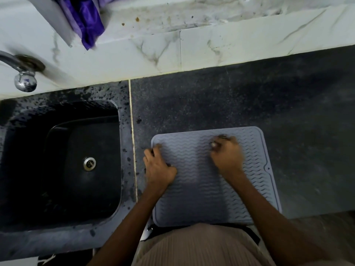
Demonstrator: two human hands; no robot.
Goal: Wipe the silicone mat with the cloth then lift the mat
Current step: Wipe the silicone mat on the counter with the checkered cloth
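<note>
A grey silicone mat (203, 189) with a wavy ribbed surface lies flat on the dark counter, its near edge at the counter's front. My left hand (158, 167) presses on the mat's far left corner, fingers bent and slightly apart at the edge. My right hand (226, 154) is on the mat's far middle, blurred, fingers curled downward. A small dark scrap, apparently the cloth (221, 136), peeks out beyond its fingertips; the rest is hidden under the hand.
A black sink (63, 160) with a metal drain sits left of the mat, beyond a pale seam. A chrome tap (24, 77) juts from the marble-tiled wall. Purple fabric (84, 22) hangs at the upper left. Dark counter (269, 96) extends behind and right.
</note>
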